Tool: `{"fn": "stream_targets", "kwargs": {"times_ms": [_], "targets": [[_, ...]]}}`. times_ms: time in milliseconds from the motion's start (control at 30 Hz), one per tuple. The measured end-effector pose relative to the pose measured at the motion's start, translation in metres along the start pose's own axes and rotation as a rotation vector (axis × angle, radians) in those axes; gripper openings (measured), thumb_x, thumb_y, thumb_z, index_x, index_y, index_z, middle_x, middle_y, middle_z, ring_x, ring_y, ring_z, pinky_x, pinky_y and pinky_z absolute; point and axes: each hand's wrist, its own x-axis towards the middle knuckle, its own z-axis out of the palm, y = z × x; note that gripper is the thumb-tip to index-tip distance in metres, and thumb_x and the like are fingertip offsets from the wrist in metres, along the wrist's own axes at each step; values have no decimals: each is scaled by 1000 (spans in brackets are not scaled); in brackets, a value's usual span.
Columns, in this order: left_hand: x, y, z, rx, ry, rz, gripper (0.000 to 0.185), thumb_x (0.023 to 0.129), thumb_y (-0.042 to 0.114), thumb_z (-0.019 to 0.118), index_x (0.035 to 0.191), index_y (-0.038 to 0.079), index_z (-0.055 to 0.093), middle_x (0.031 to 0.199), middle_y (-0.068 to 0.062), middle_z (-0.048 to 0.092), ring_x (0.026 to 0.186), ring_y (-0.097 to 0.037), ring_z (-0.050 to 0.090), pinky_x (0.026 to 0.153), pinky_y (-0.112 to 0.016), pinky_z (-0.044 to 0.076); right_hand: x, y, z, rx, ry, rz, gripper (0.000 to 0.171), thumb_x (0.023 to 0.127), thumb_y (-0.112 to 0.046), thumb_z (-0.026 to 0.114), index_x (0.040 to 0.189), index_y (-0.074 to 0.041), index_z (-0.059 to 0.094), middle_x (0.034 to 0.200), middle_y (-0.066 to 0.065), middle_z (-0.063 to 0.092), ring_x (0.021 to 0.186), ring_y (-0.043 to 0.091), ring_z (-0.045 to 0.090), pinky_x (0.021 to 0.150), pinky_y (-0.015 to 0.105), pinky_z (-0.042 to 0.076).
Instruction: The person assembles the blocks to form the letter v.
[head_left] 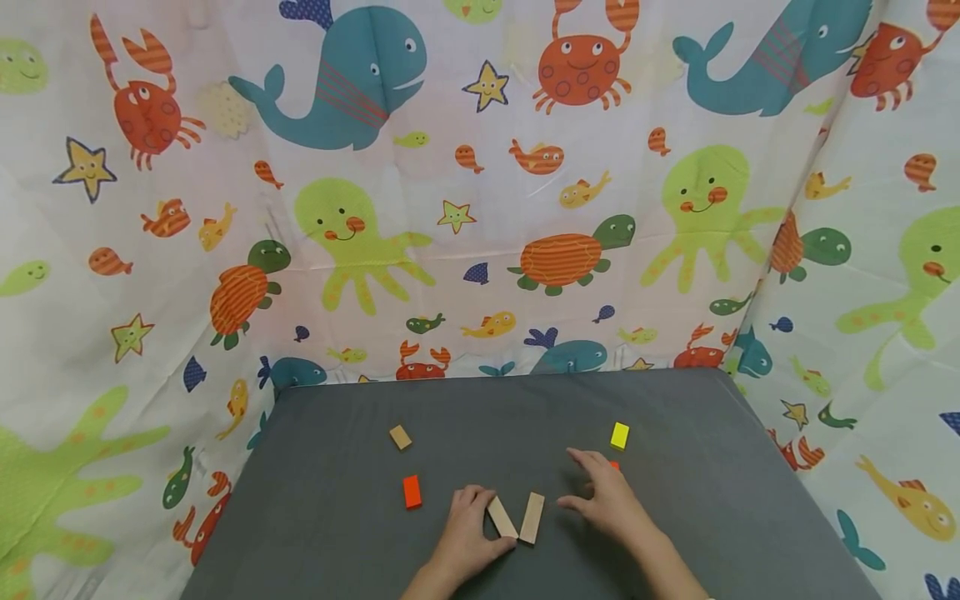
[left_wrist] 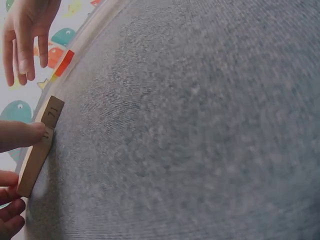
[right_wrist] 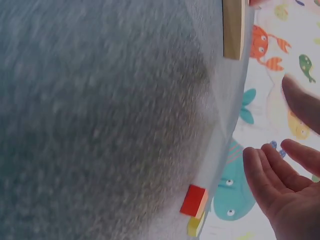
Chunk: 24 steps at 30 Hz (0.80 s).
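Note:
My left hand pinches a plain wooden block lengthwise, its thumb at the near end and its fingers at the far end. In the left wrist view, the thumb and fingertips touch that block's two ends. Right beside it lies a second wooden block; their near ends almost meet, forming a V. Dark printed marks show on the ends of both blocks in the left wrist view. My right hand hovers right of the V with thumb and fingers spread, holding nothing, as the right wrist view also shows.
On the grey table lie a red block and a small tan block at left. A yellow block lies at right, near another red block partly hidden by my right hand. A sea-animal curtain hangs behind.

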Motion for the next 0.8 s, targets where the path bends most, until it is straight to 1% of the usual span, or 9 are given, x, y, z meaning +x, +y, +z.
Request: {"fn": "stream_targets", "kwargs": {"times_ms": [133,233,300,367,500,600,800], "targets": [[1,1,1,12,-8,-5,75,74,41,89,132,3,62,119,-2,53,110,-22,45,94,-44,49,0,6,-5,-4,38,1,76,72,-9,91,140,-6,58,132,14,61,116,32,63,83,38,59],[2,1,1,13,-13,-8,75,74,41,90,132,2,62,118,-2,53,109,-22,45,94,-44,49,0,10,-8,-21,55,12,75,72,-7,91,139,-5,59,130,14,62,114,32,64,84,39,59],[3,1,1,5,-21,-17,75,74,40,90,132,2,62,118,-2,53,109,-22,45,94,-45,49,-1,14,-10,-45,65,21,74,72,-8,91,139,-5,59,129,14,63,113,32,65,86,42,58],[3,1,1,-6,-29,-31,75,74,40,90,132,2,62,118,-3,53,110,-23,46,93,-46,49,-1,18,-13,-72,73,28,74,73,-11,91,139,-5,59,130,14,63,114,33,64,92,47,55],[3,-1,1,-27,-40,-52,76,73,40,90,133,2,62,118,-2,52,110,-23,46,93,-46,49,-1,26,-20,-107,83,39,74,74,-14,91,139,-5,58,132,15,63,120,35,61,101,55,48],[4,-3,2,-32,-42,-47,77,73,41,90,133,2,63,118,-2,52,109,-22,46,93,-45,49,-3,32,-24,-101,87,50,73,74,-12,90,139,-4,58,133,18,62,120,37,62,99,55,49],[5,-3,3,-40,-41,-53,77,72,41,91,132,2,63,117,-1,53,108,-22,47,93,-45,50,-4,37,-29,-53,60,110,75,74,-9,89,141,-3,56,134,21,60,110,37,67,91,50,55]]}}
